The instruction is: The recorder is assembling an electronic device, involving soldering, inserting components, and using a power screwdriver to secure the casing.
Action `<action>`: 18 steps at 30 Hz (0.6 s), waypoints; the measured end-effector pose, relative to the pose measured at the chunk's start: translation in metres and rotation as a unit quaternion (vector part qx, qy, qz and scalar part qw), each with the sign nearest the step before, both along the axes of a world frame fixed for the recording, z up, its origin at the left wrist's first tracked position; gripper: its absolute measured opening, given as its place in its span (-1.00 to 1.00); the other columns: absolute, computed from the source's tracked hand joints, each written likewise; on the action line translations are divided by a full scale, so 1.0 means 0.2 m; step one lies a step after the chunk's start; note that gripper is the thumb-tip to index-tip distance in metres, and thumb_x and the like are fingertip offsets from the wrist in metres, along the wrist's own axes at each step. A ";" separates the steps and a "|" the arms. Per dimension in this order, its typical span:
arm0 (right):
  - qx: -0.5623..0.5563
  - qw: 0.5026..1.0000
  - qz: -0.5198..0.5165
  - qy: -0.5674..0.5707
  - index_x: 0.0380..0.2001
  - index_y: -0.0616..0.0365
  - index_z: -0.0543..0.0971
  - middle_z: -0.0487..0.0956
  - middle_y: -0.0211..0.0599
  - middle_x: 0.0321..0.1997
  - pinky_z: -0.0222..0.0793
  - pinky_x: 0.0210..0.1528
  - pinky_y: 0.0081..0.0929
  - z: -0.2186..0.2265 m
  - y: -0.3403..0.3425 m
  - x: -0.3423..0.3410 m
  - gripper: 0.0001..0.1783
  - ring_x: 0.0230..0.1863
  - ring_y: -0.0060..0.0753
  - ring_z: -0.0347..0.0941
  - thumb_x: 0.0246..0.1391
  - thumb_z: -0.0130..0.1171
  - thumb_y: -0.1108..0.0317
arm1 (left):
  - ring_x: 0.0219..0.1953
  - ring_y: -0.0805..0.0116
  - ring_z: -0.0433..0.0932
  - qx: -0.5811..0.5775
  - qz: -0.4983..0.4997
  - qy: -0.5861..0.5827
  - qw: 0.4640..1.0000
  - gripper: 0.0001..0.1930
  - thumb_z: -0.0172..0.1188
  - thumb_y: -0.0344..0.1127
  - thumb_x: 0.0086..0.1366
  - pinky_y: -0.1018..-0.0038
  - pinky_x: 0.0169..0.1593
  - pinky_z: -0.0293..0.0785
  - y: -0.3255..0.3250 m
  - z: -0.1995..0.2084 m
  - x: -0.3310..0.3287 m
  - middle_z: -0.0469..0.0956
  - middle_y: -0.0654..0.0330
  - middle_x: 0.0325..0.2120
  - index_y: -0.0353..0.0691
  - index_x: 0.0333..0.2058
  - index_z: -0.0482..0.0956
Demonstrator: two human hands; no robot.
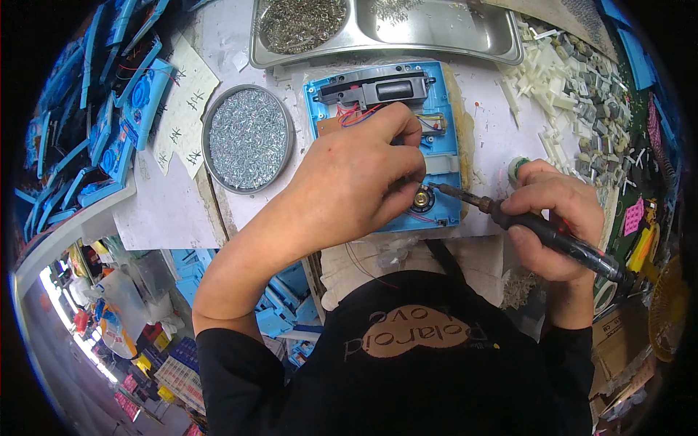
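Note:
A blue plastic housing (449, 163) lies on the table in front of me, with a black part (396, 89), red wires and a small round speaker (422, 198) in it. My left hand (371, 171) reaches over the housing, fingers curled and pinched beside the speaker; what they hold is hidden. My right hand (556, 211) is closed round the black handle of a soldering iron (542, 231). Its thin tip points left, close above the speaker and the left fingertips. Next to the right index finger is a small green and white round thing (518, 168), partly covered.
A grey round tray (289, 149) of small silvery screws stands left of the housing. Behind is a metal tray (436, 54) with small metal parts. White and grey plastic pieces (574, 94) pile up at the right. Blue housings (142, 102) are stacked at the far left, beside a marked paper (182, 102).

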State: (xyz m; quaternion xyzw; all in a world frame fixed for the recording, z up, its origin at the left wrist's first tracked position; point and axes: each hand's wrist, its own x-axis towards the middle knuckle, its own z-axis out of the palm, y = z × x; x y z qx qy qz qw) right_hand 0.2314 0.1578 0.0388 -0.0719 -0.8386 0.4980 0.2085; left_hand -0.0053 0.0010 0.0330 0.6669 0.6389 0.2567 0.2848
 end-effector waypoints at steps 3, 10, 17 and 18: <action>0.002 1.000 -0.002 0.002 -0.30 0.19 0.66 0.57 -0.34 -0.54 0.24 -0.55 -0.52 0.00 0.00 0.00 -0.74 -0.60 -0.43 0.40 -0.17 0.37 0.45 | -0.23 0.19 0.60 0.005 0.016 -0.003 1.000 -0.84 0.39 -0.48 0.07 0.35 -0.16 0.54 -0.01 -0.01 0.01 0.46 0.18 -0.22 -0.22 -0.35 0.62; 0.004 1.000 -0.001 0.010 -0.31 0.18 0.67 0.58 -0.34 -0.55 0.29 -0.53 -0.49 -0.02 -0.01 -0.01 -0.74 -0.59 -0.39 0.42 -0.19 0.37 0.44 | -0.30 0.23 0.59 0.044 0.051 -0.014 0.998 -0.84 0.40 -0.50 0.05 0.39 -0.25 0.54 -0.03 -0.05 0.04 0.45 0.18 -0.25 -0.21 -0.37 0.62; -0.009 1.000 0.000 -0.015 -0.32 0.16 0.68 0.59 -0.35 -0.54 0.32 -0.50 -0.50 -0.01 -0.02 -0.02 -0.74 -0.57 -0.37 0.44 -0.20 0.38 0.43 | -0.31 0.22 0.60 0.057 0.048 -0.005 0.997 -0.83 0.40 -0.51 0.04 0.39 -0.27 0.54 -0.05 -0.06 0.05 0.46 0.21 -0.26 -0.19 -0.37 0.62; -0.007 1.000 -0.001 -0.015 -0.32 0.16 0.68 0.58 -0.36 -0.54 0.32 -0.50 -0.49 -0.01 -0.03 -0.02 -0.74 -0.57 -0.38 0.44 -0.20 0.38 0.43 | -0.32 0.22 0.60 0.057 0.047 -0.004 0.997 -0.83 0.39 -0.50 0.04 0.39 -0.27 0.54 -0.05 -0.06 0.05 0.46 0.21 -0.26 -0.19 -0.38 0.62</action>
